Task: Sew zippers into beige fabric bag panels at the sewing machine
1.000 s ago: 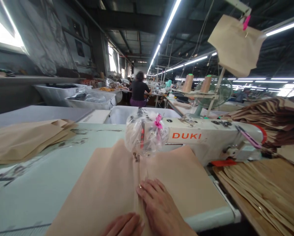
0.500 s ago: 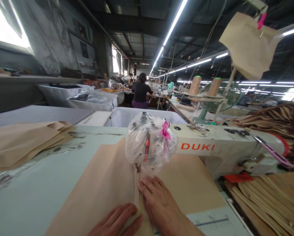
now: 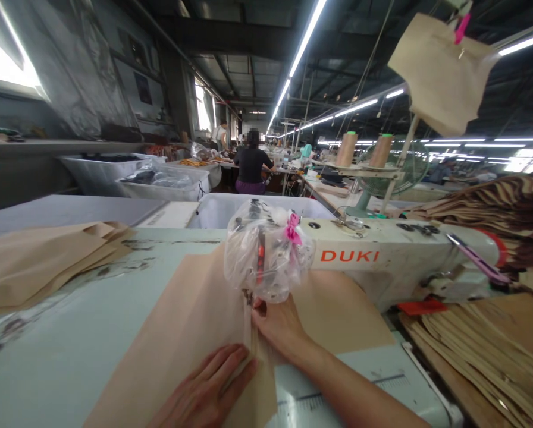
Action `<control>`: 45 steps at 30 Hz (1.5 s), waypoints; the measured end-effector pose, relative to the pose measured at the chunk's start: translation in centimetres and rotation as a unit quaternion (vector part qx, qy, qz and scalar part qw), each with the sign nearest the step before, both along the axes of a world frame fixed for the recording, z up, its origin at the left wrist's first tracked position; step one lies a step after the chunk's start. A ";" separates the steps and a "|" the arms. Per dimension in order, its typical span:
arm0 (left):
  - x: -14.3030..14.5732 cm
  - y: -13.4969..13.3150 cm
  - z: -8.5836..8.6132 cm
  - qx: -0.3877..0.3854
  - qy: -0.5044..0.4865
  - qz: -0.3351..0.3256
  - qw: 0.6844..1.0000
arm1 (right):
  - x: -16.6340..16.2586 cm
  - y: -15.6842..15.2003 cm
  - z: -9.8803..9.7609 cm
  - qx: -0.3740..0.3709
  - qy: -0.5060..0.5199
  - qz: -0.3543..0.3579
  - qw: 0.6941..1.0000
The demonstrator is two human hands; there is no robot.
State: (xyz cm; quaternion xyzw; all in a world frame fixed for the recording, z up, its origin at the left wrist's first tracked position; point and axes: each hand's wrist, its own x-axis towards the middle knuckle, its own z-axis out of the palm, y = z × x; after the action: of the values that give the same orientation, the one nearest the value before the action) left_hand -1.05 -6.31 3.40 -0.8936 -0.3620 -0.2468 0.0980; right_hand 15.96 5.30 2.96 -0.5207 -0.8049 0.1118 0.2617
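Lower centre: left hand (image 3: 206, 386) lies flat on tan sheet (image 3: 172, 333), thumb spread. Mid-frame: right hand (image 3: 279, 321) curls below sewing machine (image 3: 351, 238); grip indeterminable.

There was one left hand (image 3: 210, 383), one right hand (image 3: 279, 324), one sewing machine (image 3: 353, 270), one plastic cover (image 3: 275, 267), two thread cones (image 3: 347, 150), one hanging brown piece (image 3: 445, 77), one pink-handled tool (image 3: 478, 258), at least three white bins (image 3: 177, 191), at least two co-workers (image 3: 251, 165); brown sheets (image 3: 172, 339) under hands: count unclear.
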 end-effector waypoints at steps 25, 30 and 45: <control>-0.1 1.8 0.3 -0.037 0.013 0.050 0.998 | 3.4 -0.2 -2.3 0.089 0.068 0.154 0.982; -0.4 2.6 -0.4 -0.030 0.007 0.030 0.999 | 3.5 0.0 -2.2 0.087 0.059 0.152 0.983; -0.4 5.8 -1.5 -0.228 0.084 0.104 0.964 | 3.7 0.2 -2.2 0.062 0.021 0.157 0.985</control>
State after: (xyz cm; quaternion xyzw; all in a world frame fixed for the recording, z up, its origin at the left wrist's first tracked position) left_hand -1.46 -0.46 1.93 -0.8673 -0.4899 -0.0702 -0.0531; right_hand 19.63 5.51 0.80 -0.3684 -0.8763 0.1122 0.2896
